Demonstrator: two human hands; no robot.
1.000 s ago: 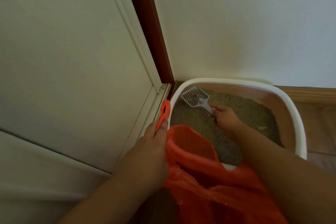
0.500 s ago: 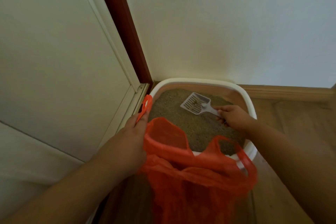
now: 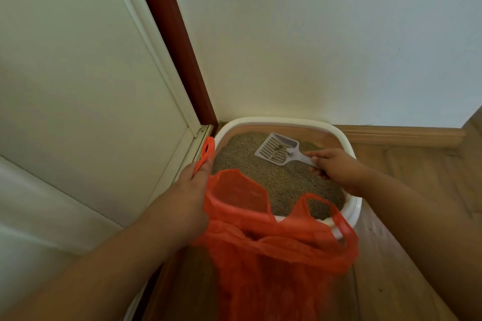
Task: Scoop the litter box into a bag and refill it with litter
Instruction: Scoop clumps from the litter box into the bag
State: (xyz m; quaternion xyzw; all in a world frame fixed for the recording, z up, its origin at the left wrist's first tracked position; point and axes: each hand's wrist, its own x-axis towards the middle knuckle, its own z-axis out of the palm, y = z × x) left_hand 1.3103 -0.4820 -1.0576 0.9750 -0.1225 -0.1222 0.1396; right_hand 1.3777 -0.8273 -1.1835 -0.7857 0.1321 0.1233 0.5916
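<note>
Over the litter box (image 3: 349, 206) in the corner, the left hand (image 3: 187, 190) still pinched the orange bag (image 3: 273, 255) open, while the right hand (image 3: 336, 169), gripping the scoop (image 3: 279, 150), had lifted it clear of the litter with small clumps (image 3: 277, 150), ready for bagging.

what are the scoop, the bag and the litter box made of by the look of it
Scoop: likely rigid moulded plastic, matte pale grey, with neat slots.
Bag: thin plastic film, orange; it crinkles, and litter shows through it.
Litter box: probably hard plastic, smooth white rolled rim, tan inner wall.
</note>
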